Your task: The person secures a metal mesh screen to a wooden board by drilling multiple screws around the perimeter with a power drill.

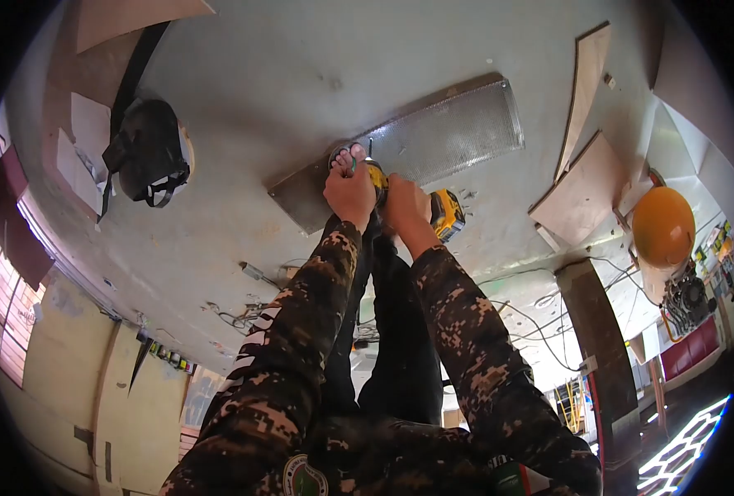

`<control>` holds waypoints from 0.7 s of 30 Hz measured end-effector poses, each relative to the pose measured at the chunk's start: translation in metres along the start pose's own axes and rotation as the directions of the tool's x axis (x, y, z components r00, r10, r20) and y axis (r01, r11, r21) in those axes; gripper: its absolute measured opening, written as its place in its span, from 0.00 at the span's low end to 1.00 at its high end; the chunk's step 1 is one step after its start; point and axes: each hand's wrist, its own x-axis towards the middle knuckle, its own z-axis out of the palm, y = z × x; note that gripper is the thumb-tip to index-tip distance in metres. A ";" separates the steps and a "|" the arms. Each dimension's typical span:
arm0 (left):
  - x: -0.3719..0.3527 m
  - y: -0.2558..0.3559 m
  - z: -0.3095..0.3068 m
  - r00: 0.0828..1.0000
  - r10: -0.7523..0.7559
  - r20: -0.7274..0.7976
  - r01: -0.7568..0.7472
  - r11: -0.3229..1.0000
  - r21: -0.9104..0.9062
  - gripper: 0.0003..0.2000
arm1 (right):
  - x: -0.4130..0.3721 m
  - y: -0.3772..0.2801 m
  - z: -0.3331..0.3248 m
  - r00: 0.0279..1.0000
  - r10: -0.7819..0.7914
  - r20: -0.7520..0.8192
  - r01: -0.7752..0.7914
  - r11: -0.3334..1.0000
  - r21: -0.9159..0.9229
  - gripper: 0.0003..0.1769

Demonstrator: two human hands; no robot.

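Cordless drill held over mesh panel on floor

Yellow-and-black drill (376, 178): over the near long edge of the perforated metal panel (458, 132), left of that edge's middle. Yellow-and-black battery (448, 215) extends to the right, past the same edge.

Right hand (406, 208): grip closed around the drill's handle. Left hand (351, 197): fingers curled, close against the drill's head; cannot tell whether this grip grasps the drill, fingertips partly hidden.

Panel lies aslant on the grey floor (243, 107), its right end farther from the person than its left. Bright spot of light on the mesh just beyond the drill. Toes of a foot (345, 155) show at the panel, just beyond the left hand. Both sleeves are camouflage-patterned.

Further out: black bag (148, 145) toward the floor's left side. On the right, a narrow board (583, 95) and a broader brown sheet (579, 188); beyond these, a rounded orange tank (662, 226). Loose cables (247, 318) on the floor nearer the person, left of the legs (400, 339).
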 end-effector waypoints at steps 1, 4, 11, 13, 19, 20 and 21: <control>0.001 -0.002 0.000 1.000 -0.014 0.009 0.014 1.000 0.005 0.24 | 0.000 0.000 0.004 1.000 0.014 0.006 -0.014 1.000 0.005 0.22; -0.001 -0.011 0.001 0.998 -0.051 0.038 0.050 0.998 0.027 0.21 | 0.006 0.004 0.011 1.000 0.013 0.023 -0.013 1.000 -0.011 0.23; 0.003 -0.017 0.005 0.983 -0.129 0.129 0.117 0.989 0.094 0.32 | 0.014 0.008 0.012 1.000 -0.020 -0.011 0.019 0.998 -0.067 0.22; 0.004 -0.025 0.014 0.989 -0.094 0.110 0.087 0.994 0.064 0.32 | 0.016 0.013 0.014 0.999 -0.015 -0.040 0.013 0.998 -0.054 0.20; 0.035 -0.079 0.030 0.971 0.199 0.130 -0.205 0.978 0.035 0.26 | 0.011 0.021 0.018 0.997 -0.040 -0.061 0.042 0.999 0.029 0.20; 0.039 -0.082 0.014 0.942 -0.164 0.294 0.262 0.905 -0.335 0.22 | 0.007 0.021 0.017 0.997 -0.046 -0.064 0.048 0.999 0.026 0.20; 0.040 -0.083 0.007 0.741 -0.381 0.553 0.667 0.514 -0.539 0.18 | 0.003 0.023 0.015 0.993 -0.077 -0.084 0.081 0.996 0.045 0.21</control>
